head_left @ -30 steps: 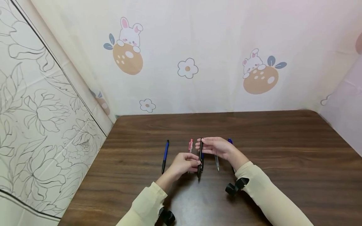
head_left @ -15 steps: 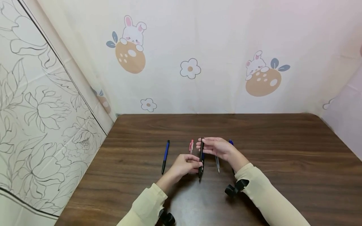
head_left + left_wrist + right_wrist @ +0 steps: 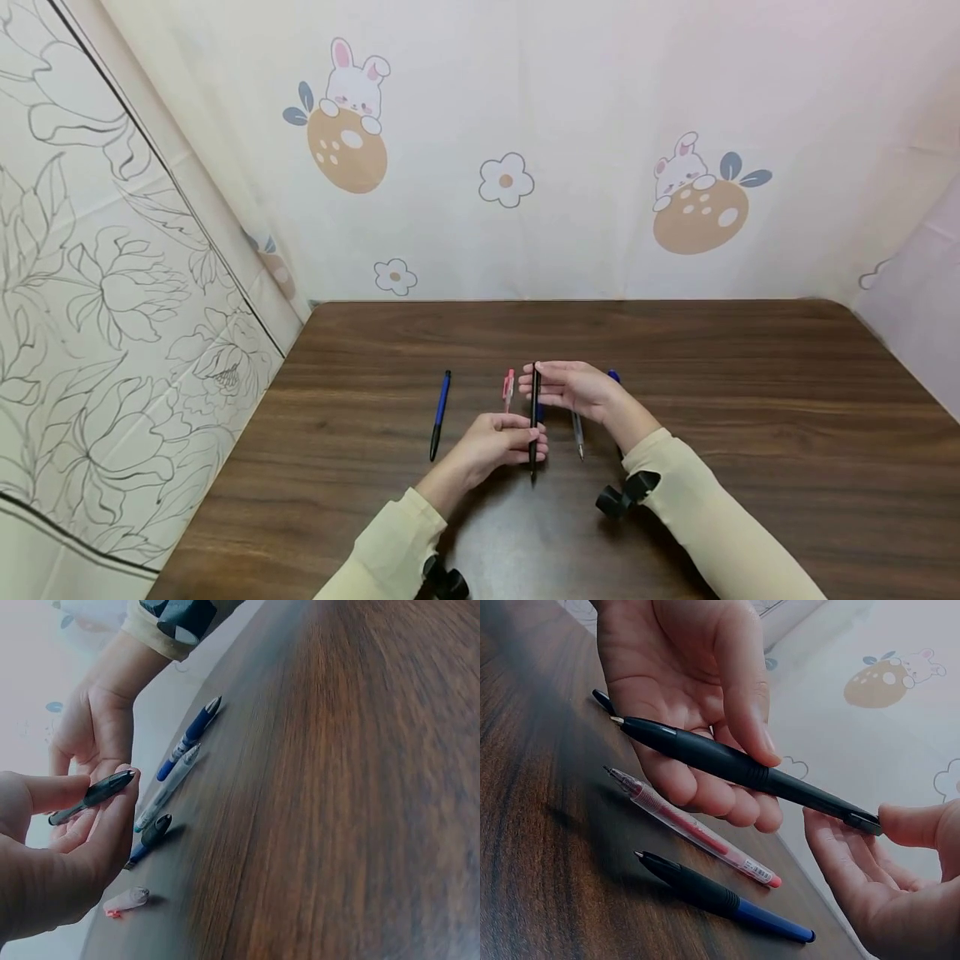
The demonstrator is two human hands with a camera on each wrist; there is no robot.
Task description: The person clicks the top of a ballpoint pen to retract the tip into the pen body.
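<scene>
A black click pen (image 3: 534, 408) is held off the table, tip toward the near edge. My left hand (image 3: 498, 443) grips it near the tip end, thumb on top and fingers beneath. My right hand (image 3: 581, 390) pinches the clip end between thumb and fingers. In the right wrist view the pen's point is out on the black pen (image 3: 727, 763), and the right thumb presses by the clip. Below the hands, a pink clear pen (image 3: 697, 829) and a blue pen with a black grip (image 3: 727, 900) lie on the table.
Another blue pen (image 3: 440, 417) lies to the left on the brown wooden table (image 3: 720, 375). On the right are a clear pen (image 3: 577, 437) and a dark blue pen (image 3: 613, 377), partly hidden by the right hand. A patterned curtain (image 3: 570, 100) hangs behind the table.
The left fingers have slid further under the black pen, so their tips now show on its right side. The pen stands slightly straighter; the right hand keeps its place.
</scene>
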